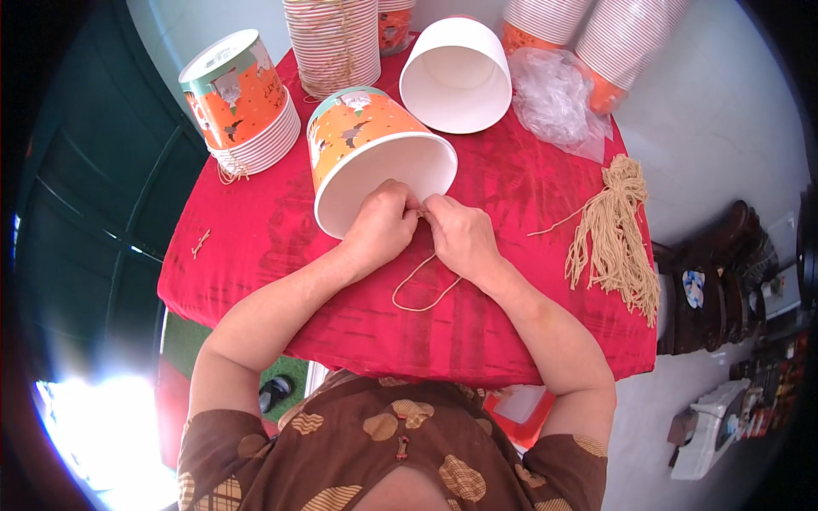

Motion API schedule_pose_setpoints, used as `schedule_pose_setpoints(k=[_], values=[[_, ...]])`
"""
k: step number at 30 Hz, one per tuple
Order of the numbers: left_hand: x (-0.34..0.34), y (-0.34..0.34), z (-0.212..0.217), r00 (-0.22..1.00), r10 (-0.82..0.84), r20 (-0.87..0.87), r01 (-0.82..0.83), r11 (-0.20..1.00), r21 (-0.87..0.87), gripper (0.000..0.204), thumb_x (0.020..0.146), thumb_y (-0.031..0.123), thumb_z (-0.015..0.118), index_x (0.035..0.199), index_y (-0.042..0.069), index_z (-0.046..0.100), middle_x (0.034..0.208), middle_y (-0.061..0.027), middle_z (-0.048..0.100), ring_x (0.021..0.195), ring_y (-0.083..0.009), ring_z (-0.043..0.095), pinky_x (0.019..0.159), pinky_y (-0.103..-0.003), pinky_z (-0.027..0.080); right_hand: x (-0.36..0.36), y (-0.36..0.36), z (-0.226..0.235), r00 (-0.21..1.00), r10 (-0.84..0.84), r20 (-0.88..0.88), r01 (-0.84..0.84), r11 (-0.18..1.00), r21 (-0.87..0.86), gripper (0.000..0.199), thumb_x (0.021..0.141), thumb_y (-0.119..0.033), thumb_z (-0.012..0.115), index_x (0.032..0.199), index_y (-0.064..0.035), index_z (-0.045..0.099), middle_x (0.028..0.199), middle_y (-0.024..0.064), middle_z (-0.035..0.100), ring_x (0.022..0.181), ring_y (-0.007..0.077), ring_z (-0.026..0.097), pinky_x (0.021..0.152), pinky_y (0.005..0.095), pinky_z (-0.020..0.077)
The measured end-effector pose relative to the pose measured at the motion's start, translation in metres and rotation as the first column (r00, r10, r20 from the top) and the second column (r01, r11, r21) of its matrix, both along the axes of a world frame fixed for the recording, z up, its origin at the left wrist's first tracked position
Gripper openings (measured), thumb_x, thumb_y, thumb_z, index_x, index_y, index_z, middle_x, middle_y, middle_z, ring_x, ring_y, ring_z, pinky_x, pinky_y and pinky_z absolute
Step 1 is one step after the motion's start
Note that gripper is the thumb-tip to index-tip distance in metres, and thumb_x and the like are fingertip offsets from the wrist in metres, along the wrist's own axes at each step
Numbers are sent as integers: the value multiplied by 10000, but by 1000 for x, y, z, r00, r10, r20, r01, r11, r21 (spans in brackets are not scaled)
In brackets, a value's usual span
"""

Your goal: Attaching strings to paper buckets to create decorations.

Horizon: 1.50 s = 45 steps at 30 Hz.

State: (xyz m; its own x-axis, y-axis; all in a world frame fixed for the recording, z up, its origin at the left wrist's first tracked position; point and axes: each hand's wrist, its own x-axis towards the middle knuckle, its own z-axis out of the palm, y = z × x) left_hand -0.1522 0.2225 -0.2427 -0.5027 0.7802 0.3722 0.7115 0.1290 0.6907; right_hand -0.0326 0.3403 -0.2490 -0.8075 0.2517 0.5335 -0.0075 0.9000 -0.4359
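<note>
An orange and green printed paper bucket lies tilted on the table with its white open mouth toward me. At the lower rim of that mouth my left hand is closed, its fingertips pinching a thin beige cord. My right hand meets it there, thumb and fingers pressed together on the same cord. A slack loop of the cord hangs below my hands onto the red cloth. The exact spot where the cord is gripped is partly covered by my fingers.
A red cloth covers the table. A bundle of beige cords lies at right, beside a crumpled plastic bag. A white bucket, a stack of buckets and another upside-down printed stack stand behind. A cord scrap lies left.
</note>
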Motion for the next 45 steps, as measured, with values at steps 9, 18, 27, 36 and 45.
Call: schedule_pose_setpoints(k=[9, 18, 27, 36, 45], values=[[-4, -1, 6, 1000, -5, 24, 7, 997, -82, 99, 823, 49, 680, 839, -39, 638, 862, -173, 658, 798, -292, 645, 723, -368, 507, -1, 1, -1, 999, 27, -31, -29, 997, -71, 60, 893, -78, 557, 856, -37, 580, 781, 161, 639, 679, 380, 630, 550, 475, 485], [-12, -3, 6, 968, -118, 220, 136, 988, -71, 92, 852, 36, 654, 919, -27, 657, 945, -118, 658, 867, -197, 617, 766, -324, 503, 0, 1, 3, 1000, -9, -5, 8, 978, -206, 81, 897, -128, 583, 878, -53, 603, 807, 167, 658, 731, 387, 643, 594, 484, 493], [-3, -4, 13, 975, -97, 202, 118, 989, -94, 112, 820, 45, 691, 889, -29, 642, 897, -97, 650, 795, -163, 613, 713, -296, 512, 0, 1, 1, 998, -39, 48, 50, 964, -261, 83, 875, -149, 612, 881, -74, 647, 757, 165, 672, 729, 368, 666, 618, 474, 509], [-5, -2, 8, 993, -73, 92, 79, 995, -63, 89, 812, 46, 685, 813, -27, 635, 816, -108, 657, 738, -182, 616, 669, -323, 503, 0, 2, -1, 998, -47, 31, 54, 965, -255, 93, 860, -153, 635, 861, -61, 644, 740, 160, 668, 705, 357, 665, 606, 462, 506], [-10, -8, 16, 992, -19, 125, 36, 991, -127, 68, 785, 34, 624, 774, -32, 634, 795, -183, 666, 751, -315, 653, 694, -404, 514, 3, 3, 1, 1000, 6, 12, -2, 959, -284, 70, 838, -128, 637, 861, -62, 644, 743, 153, 666, 690, 343, 663, 594, 451, 507]])
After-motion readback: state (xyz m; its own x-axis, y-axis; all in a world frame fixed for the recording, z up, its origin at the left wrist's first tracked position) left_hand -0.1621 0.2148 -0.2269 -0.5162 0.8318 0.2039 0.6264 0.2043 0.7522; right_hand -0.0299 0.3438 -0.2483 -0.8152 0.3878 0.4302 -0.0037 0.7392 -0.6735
